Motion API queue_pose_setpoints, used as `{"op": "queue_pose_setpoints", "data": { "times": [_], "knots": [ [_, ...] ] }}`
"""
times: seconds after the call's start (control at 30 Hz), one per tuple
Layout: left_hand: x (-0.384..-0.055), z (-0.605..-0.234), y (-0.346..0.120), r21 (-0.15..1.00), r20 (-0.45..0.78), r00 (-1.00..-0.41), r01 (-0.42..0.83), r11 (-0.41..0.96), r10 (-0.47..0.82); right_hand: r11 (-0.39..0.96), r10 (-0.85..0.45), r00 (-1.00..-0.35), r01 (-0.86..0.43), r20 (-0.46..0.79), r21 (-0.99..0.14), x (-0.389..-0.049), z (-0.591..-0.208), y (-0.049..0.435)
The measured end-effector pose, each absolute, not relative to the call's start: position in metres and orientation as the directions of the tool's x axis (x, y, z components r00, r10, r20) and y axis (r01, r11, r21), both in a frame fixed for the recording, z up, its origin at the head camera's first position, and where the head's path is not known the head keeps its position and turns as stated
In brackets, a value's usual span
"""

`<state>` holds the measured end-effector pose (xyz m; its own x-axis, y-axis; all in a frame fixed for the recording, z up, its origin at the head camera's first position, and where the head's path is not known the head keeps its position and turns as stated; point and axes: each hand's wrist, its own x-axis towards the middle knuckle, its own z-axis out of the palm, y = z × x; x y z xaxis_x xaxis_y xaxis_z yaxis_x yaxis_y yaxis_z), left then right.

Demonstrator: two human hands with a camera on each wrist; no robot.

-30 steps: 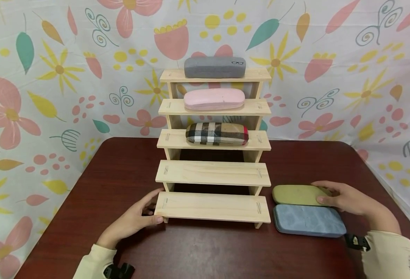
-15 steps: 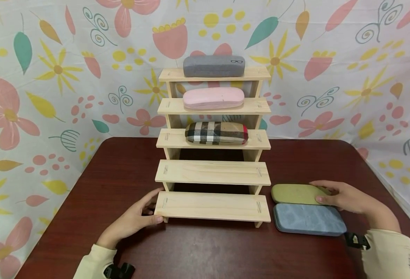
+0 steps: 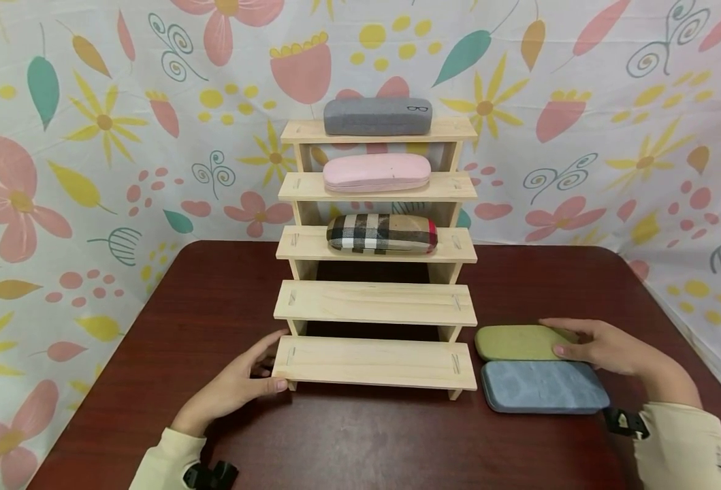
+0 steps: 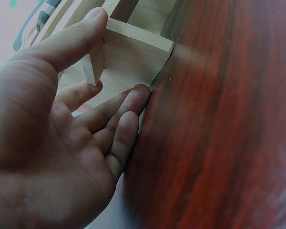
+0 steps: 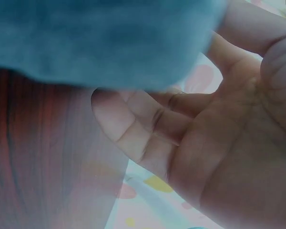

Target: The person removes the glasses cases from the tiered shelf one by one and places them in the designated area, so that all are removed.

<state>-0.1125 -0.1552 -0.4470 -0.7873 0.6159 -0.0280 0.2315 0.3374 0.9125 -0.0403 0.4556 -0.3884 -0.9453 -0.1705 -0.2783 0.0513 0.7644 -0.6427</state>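
Fingers (image 3: pixel 565 352) of the right hand (image 3: pixel 605 348) curl round the green case's (image 3: pixel 516 342) right end, on the table (image 3: pixel 366 442) w/ the blue case (image 3: pixel 544 386) just in front. Left hand (image 3: pixel 234 386) holds the rack's (image 3: pixel 375 364) bottom-left corner, thumb on top. Nothing's moved vs. before. 3 more cases sit on upper steps.

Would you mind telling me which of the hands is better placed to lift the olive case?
The right hand, probably: it already grips the olive case. The left hand holds the wooden rack.
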Motion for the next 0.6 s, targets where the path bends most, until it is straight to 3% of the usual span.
{"op": "queue_pose_setpoints", "data": {
  "times": [0.4,0.6],
  "knots": [
    [-0.112,-0.446,-0.156,0.910,-0.025,-0.790,0.236,0.341,0.613,0.793,-0.141,-0.953,0.054,-0.269,-0.607,-0.040,-0.385,0.453],
    [-0.113,-0.446,-0.156,0.915,-0.035,-0.792,0.220,0.338,0.610,0.864,-0.077,-0.979,0.030,-0.191,-0.503,-0.037,-0.363,0.450]
  ]
}}
